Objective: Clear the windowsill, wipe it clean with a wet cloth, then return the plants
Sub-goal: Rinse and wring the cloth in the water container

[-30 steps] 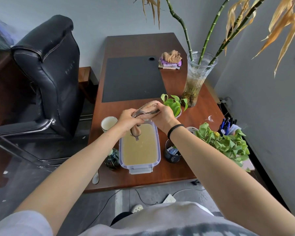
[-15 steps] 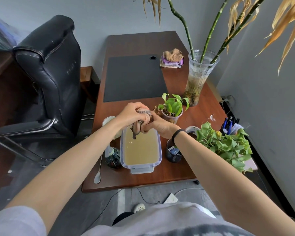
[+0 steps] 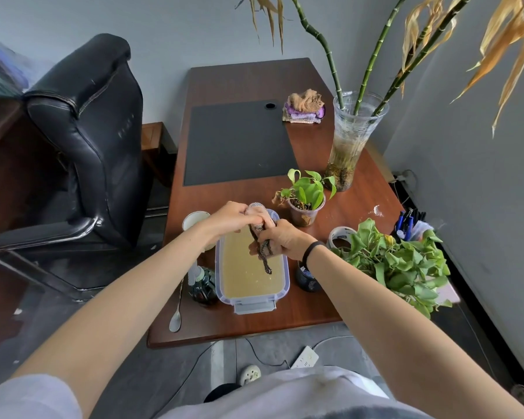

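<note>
The cloth [image 3: 263, 253] is hanging twisted over the twelve o'clock end of the container [image 3: 254, 301] of murky water. The left hand [image 3: 230, 217] is curling round its top and the right hand [image 3: 282, 237] is gripping the strand below. On the surface [image 3: 315, 313], a small potted plant [image 3: 306, 198] is sitting at the container's one o'clock and a leafy plant [image 3: 397, 261] at three.

A: The cloth [image 3: 264, 258]?
B: Mostly buried between the left hand [image 3: 230, 219] and right hand [image 3: 285, 238], only a twisted tail shows.
A: The bamboo stalks [image 3: 330, 55]?
B: Tops cut off by the upper edge.
A: The dark cup [image 3: 307, 281], centre right?
B: Half behind the forearm, print too small to read.
A: Upper left?
B: A blurry bluish shape [image 3: 0, 68], cropped. Can't tell what it is.
A: The tape roll [image 3: 336, 235]?
B: Partly under the leafy plant [image 3: 400, 261].
</note>
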### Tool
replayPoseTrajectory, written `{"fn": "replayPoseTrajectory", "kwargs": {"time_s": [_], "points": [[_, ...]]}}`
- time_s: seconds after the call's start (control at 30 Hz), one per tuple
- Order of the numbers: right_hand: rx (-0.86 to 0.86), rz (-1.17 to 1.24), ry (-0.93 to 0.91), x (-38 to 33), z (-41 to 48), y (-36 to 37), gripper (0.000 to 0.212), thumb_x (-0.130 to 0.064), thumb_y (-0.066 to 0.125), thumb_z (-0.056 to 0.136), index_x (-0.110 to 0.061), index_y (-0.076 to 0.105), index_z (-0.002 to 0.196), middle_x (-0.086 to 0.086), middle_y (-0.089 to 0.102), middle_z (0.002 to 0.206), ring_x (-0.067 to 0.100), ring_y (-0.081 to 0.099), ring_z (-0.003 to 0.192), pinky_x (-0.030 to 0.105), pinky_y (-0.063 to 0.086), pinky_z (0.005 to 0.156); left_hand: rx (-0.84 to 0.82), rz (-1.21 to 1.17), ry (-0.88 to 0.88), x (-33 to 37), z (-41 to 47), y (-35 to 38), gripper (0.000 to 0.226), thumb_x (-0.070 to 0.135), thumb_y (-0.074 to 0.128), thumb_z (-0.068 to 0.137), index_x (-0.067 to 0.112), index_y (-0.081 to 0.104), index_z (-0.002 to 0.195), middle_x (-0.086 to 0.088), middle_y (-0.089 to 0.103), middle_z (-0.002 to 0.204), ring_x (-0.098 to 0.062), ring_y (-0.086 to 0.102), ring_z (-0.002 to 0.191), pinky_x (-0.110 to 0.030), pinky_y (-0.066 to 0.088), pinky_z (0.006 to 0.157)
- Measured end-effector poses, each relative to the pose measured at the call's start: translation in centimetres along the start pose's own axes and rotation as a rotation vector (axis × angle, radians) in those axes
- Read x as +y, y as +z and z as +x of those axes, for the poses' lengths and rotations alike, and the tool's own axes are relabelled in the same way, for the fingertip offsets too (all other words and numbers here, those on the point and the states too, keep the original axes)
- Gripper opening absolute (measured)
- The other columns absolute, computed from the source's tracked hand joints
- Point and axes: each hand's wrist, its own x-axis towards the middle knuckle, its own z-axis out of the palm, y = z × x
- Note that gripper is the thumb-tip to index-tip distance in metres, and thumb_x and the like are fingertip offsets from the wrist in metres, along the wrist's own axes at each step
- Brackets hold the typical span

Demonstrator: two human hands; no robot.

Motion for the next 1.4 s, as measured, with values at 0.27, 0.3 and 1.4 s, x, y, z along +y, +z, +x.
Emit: {"fn": "replayPoseTrajectory", "kwargs": {"time_s": [0.27, 0.3, 1.4], "points": [[0.031, -0.446, -0.029, -1.2, 0.1, 1.2, 0.026, 0.001, 0.069, 0.074, -0.006, 0.055, 0.095, 0.01, 0.054, 0.079, 0.02, 0.05, 0.066, 0.03, 0.044, 0.06, -0.011, 1.003, 0.355, 0.1, -0.6, 1.9, 0.086, 0.011, 0.068, 0.078, 0.029, 0.018, 0.146, -0.003, 0.042, 0.118, -0.02, 0.049, 0.104, -0.032, 0.044, 0.071], [0.028, -0.509, -0.051, -1.2, 0.1, 1.4, 0.023, 0.003, 0.066, 0.076, -0.008, 0.053, 0.092, 0.009, 0.052, 0.078, 0.018, 0.048, 0.064, 0.028, 0.042, 0.059, 0.051, 1.108, 0.381, -0.1, -0.6, 2.6, 0.08, 0.012, 0.065, 0.082, 0.025, 0.02, 0.146, -0.004, 0.045, 0.117, -0.022, 0.051, 0.104, -0.033, 0.042, 0.074], [0.364, -1.256, -0.226, 1.0, 0.1, 2.6, 0.025, -0.023, 0.049, 0.091, -0.004, 0.058, 0.106, 0.016, 0.062, 0.108, 0.036, 0.06, 0.099, 0.034, 0.044, 0.074, -0.091, 0.691, -0.034, -2.7, 1.1, 3.0, 0.018, 0.015, 0.061, 0.077, 0.011, 0.052, 0.063, -0.001, 0.043, 0.065, -0.018, 0.042, 0.057, -0.024, 0.03, 0.048]]}}
